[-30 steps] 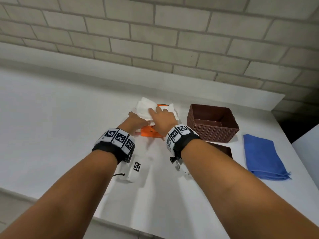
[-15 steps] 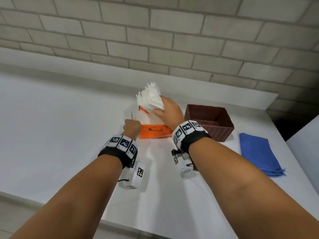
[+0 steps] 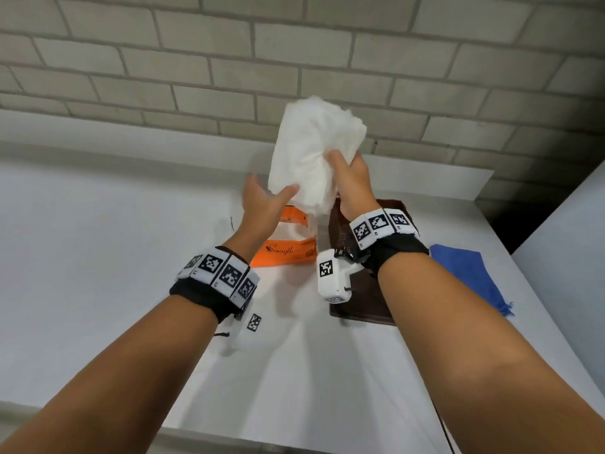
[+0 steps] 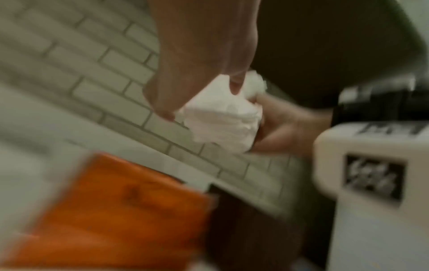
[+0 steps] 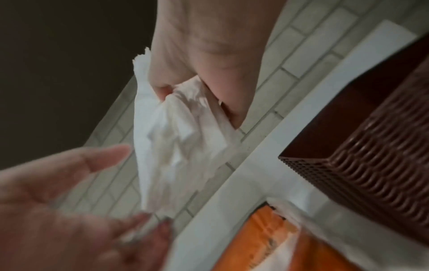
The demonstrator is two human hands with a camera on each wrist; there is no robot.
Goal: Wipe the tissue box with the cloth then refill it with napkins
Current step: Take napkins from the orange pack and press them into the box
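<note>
My right hand (image 3: 337, 158) grips a thick stack of white napkins (image 3: 311, 152) and holds it up in the air above the table. My left hand (image 3: 271, 194) is open under the stack, thumb and fingertips touching its lower end. In the right wrist view my right hand (image 5: 195, 95) pinches the bunched napkins (image 5: 176, 146). The orange napkin package (image 3: 288, 247) sits on the table below, its top torn open. The brown woven tissue box (image 3: 335, 224) stands just right of it, open-topped and mostly hidden by my right wrist. The blue cloth (image 3: 465, 273) lies folded at the right.
A flat brown lid (image 3: 360, 309) lies on the white table (image 3: 98, 257) in front of the tissue box, under my right forearm. A brick wall with a white ledge (image 3: 131, 152) runs behind. The table's right edge is just past the cloth.
My right hand has pulled the napkin stack out of the orange package and raised it high. My left hand has let go of the package and come up under the stack.
</note>
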